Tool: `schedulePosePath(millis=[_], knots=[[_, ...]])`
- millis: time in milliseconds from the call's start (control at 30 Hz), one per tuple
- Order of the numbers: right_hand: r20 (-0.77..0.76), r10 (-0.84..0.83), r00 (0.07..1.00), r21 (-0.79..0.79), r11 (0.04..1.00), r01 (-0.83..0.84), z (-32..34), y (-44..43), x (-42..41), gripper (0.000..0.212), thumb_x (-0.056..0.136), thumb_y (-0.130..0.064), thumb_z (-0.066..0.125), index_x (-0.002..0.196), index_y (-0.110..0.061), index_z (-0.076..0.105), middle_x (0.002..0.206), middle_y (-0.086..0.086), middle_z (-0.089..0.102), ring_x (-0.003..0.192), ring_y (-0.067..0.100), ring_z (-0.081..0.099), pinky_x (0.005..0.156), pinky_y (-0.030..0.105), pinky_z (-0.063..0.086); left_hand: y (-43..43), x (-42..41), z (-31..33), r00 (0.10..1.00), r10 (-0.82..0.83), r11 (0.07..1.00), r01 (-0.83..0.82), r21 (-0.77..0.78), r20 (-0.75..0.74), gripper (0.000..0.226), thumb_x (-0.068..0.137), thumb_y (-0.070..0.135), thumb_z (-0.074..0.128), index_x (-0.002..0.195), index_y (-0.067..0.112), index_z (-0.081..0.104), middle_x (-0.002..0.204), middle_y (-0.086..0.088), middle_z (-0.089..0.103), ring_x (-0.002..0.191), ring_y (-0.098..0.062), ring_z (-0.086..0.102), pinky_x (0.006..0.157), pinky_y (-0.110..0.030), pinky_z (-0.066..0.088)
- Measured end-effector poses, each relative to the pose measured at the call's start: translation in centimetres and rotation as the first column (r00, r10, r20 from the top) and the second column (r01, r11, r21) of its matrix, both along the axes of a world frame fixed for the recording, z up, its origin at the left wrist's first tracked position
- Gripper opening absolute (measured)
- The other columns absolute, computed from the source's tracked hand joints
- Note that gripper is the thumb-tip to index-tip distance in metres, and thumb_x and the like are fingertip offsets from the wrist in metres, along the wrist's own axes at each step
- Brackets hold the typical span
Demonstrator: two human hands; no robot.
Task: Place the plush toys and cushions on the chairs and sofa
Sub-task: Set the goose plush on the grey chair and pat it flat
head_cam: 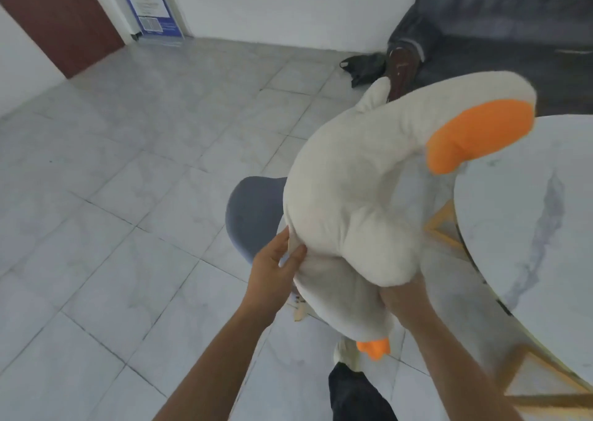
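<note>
Held in air above grey chair (pixel 253 212): plush goose (pixel 353 195). Pinched at rump fabric by left grip (pixel 276 269); propped underneath by right grip (pixel 404 295), fingers hidden, closure undeterminable. Likely light, soft, floppy; best taken by body, not neck.

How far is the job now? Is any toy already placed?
Done: no toy shows on the sofa or the grey chair. In hand: the left hand pinches the goose plush, the right hand supports it, above that chair. Left: setting it down; other toys and cushions are unseen.
</note>
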State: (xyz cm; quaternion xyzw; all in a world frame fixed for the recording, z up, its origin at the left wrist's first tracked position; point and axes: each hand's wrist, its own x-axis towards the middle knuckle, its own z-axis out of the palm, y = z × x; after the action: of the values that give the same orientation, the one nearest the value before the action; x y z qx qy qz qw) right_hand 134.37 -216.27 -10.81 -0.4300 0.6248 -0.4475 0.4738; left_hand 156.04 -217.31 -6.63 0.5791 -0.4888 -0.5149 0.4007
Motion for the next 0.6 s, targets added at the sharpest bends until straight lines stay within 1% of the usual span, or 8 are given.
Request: schedulePosePath(millis=[67,167,233,267,333,467,533,600], knots=[[0.026,0.057,0.998,0.09,0.994,-0.06,0.4,-4.2,0.7,0.02,0.079,-0.006,0.065,0.069,-0.023,0.069,0.05,-0.012,0.058,0.057,0.001,0.058,0.058,0.013,0.04,-5.1,0.5,-1.4,0.996,0.079,0.995,-0.075,0.067,-0.05,0.07,0.096,0.015,0.069,0.15,0.047,0.038,0.149,0.017,0.05,0.135,-0.015,0.055,0.108,-0.044,0.049],[0.01,0.034,0.999,0.066,0.997,-0.035,-1.8,-9.6,1.6,0.019,0.086,-0.002,0.068,0.098,-0.014,0.076,0.053,-0.029,0.055,0.059,-0.008,0.053,0.059,0.003,0.039,-11.5,1.0,-3.6,0.978,0.162,0.974,-0.138,0.178,-0.128,0.082,0.093,0.014,0.07,0.149,0.058,0.03,0.156,0.014,0.037,0.14,-0.018,0.049,0.11,-0.053,0.046],[-0.067,0.127,0.99,0.088,0.989,-0.12,-5.2,-11.6,2.3,0.015,0.093,-0.01,0.069,0.1,-0.02,0.076,0.074,-0.022,0.068,0.075,-0.005,0.061,0.074,0.008,0.046,-15.0,1.0,-6.7,0.98,0.112,0.967,-0.07,0.244,-0.164,0.065,0.093,0.03,0.07,0.147,0.052,0.041,0.15,0.017,0.051,0.137,-0.017,0.053,0.109,-0.054,0.047],[-0.078,0.167,0.983,0.08,0.984,-0.161,-7.1,-12.6,2.5,0.025,0.095,-0.007,0.066,0.111,-0.024,0.074,0.098,-0.016,0.072,0.095,-0.003,0.063,0.089,0.014,0.047,-16.4,0.9,-8.2,0.986,0.094,0.959,-0.052,0.279,-0.137,0.063,0.091,0.04,0.072,0.147,0.048,0.043,0.145,0.017,0.057,0.133,-0.015,0.056,0.108,-0.053,0.048],[-0.292,0.287,0.912,0.087,0.958,-0.274,-11.7,-14.5,3.1,0.052,0.094,0.007,0.056,0.138,-0.022,0.06,0.14,-0.005,0.059,0.13,0.006,0.049,0.11,0.02,0.036,-18.3,0.9,-11.9,0.991,0.119,0.947,-0.093,0.308,-0.068,0.072,0.082,0.051,0.079,0.146,0.041,0.046,0.14,0.015,0.062,0.128,-0.013,0.06,0.108,-0.048,0.05],[-0.509,0.394,0.765,0.17,0.918,-0.359,-22.2,-16.3,4.1,0.072,0.092,-0.005,0.069,0.15,-0.036,0.041,0.152,-0.007,0.049,0.125,0.015,0.062,0.099,0.021,0.05,-20.4,2.3,-21.5,0.988,0.149,0.883,-0.15,0.444,0.036,0.075,0.08,0.046,0.078,0.147,0.033,0.047,0.14,0.008,0.063,0.126,-0.015,0.062,0.107,-0.045,0.05],[-0.499,0.567,0.656,0.329,0.823,-0.463,-27.0,-16.8,4.9,0.075,0.094,-0.013,0.069,0.155,-0.037,0.032,0.162,-0.006,0.036,0.128,0.022,0.06,0.101,0.031,0.053,-20.5,2.8,-26.2,0.985,0.116,0.824,-0.165,0.542,0.125,0.064,0.089,0.038,0.067,0.148,0.028,0.047,0.136,0.005,0.063,0.12,-0.015,0.063,0.105,-0.046,0.051],[-0.408,0.711,0.573,0.433,0.703,-0.564,-30.8,-17.1,6.0,0.074,0.095,-0.012,0.067,0.155,-0.038,0.032,0.166,-0.005,0.024,0.135,0.027,0.053,0.11,0.035,0.044,-19.8,2.9,-29.6,0.973,0.103,0.753,-0.212,0.623,0.206,0.058,0.095,0.03,0.064,0.149,0.021,0.043,0.136,0.003,0.06,0.124,-0.019,0.057,0.109,-0.045,0.046]])
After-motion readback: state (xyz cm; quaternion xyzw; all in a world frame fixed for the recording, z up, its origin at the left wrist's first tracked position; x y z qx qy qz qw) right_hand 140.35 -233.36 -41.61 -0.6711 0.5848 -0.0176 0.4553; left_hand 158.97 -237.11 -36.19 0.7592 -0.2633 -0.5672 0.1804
